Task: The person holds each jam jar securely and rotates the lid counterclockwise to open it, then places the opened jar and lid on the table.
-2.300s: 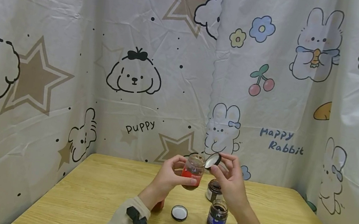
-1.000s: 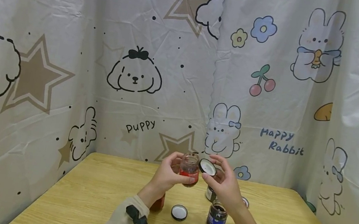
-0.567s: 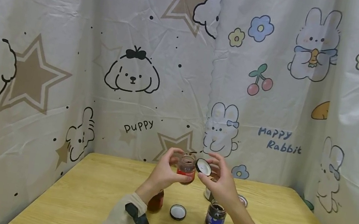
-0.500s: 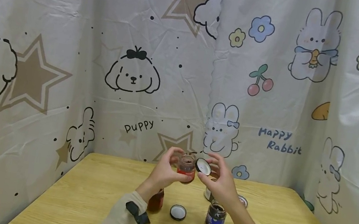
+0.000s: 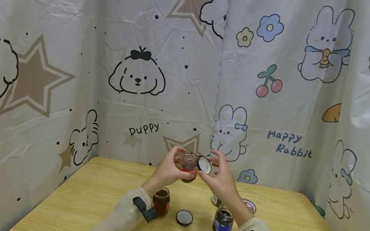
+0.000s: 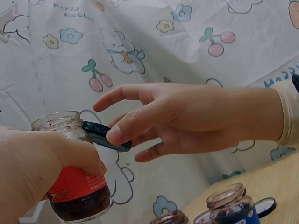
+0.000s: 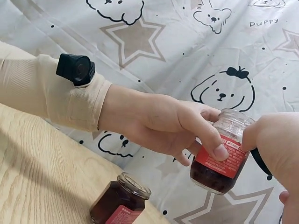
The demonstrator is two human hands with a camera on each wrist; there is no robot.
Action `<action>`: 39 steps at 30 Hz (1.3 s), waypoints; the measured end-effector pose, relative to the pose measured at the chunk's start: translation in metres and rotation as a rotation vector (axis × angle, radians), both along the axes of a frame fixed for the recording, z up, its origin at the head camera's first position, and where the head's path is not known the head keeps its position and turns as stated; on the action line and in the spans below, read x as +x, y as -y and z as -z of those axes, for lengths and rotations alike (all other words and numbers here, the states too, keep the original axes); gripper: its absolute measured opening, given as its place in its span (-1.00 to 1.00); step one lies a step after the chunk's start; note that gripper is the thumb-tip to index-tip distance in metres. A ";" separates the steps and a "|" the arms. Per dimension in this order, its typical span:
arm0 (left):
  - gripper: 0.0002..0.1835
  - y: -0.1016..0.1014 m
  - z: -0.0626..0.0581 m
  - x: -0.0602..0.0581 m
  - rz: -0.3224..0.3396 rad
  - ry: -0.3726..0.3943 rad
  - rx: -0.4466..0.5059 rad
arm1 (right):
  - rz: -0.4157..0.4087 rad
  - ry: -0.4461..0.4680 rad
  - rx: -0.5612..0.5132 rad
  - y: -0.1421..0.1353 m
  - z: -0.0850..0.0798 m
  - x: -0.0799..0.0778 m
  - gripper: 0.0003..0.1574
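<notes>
Raised over the table, my left hand [image 5: 167, 169] holds an uncapped glass jar [image 5: 188, 167] with a red label and dark contents, the thumb across its front. My right hand [image 5: 221, 180] pinches a black lid [image 5: 204, 165] between thumb and fingers, its pale inside towards the head camera. In the left wrist view the tilted lid [image 6: 103, 135] sits right beside the jar's neck; whether they touch I cannot tell. The right wrist view shows the red label [image 7: 222, 158] facing out and dark contents low in the jar.
On the wooden table stand an uncapped dark red jar [image 5: 160, 203], an uncapped blue-labelled jar [image 5: 222, 225] and another jar [image 5: 216, 200] partly behind my right hand. One lid [image 5: 184, 218] lies in the middle, another [image 5: 249, 206] at the right. Printed curtains surround the table.
Both hands have moved left and slightly up with the jar and lid. The lid has turned in my right fingers and stays next to the jar. More of the dark red jar shows.
</notes>
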State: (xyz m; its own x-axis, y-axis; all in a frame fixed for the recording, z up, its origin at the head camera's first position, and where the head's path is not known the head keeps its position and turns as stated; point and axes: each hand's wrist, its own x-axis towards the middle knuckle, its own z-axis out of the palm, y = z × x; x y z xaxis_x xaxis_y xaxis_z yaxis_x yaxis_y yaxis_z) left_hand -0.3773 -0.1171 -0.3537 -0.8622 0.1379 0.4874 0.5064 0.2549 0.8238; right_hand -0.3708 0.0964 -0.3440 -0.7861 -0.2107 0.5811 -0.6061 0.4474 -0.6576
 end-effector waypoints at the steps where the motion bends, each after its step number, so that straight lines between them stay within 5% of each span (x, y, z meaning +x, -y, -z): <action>1: -0.16 0.001 0.001 -0.002 -0.010 0.006 -0.008 | 0.007 -0.002 0.012 0.001 0.000 -0.002 -0.05; 26: -0.17 0.022 0.028 -0.048 -0.206 0.055 -0.119 | 0.059 0.030 0.182 0.036 0.020 -0.048 -0.07; 39: -0.16 0.029 0.043 -0.055 -0.289 0.090 -0.207 | 0.122 0.082 0.251 0.041 0.031 -0.055 -0.04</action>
State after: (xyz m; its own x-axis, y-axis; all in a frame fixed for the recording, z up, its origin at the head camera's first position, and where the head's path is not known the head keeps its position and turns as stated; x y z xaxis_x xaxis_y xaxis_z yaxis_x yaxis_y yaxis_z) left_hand -0.4320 -0.1459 -0.3970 -0.9183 -0.0302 0.3948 0.3164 0.5432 0.7777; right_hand -0.4256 0.0550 -0.3754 -0.8565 -0.2411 0.4564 -0.4875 0.6683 -0.5619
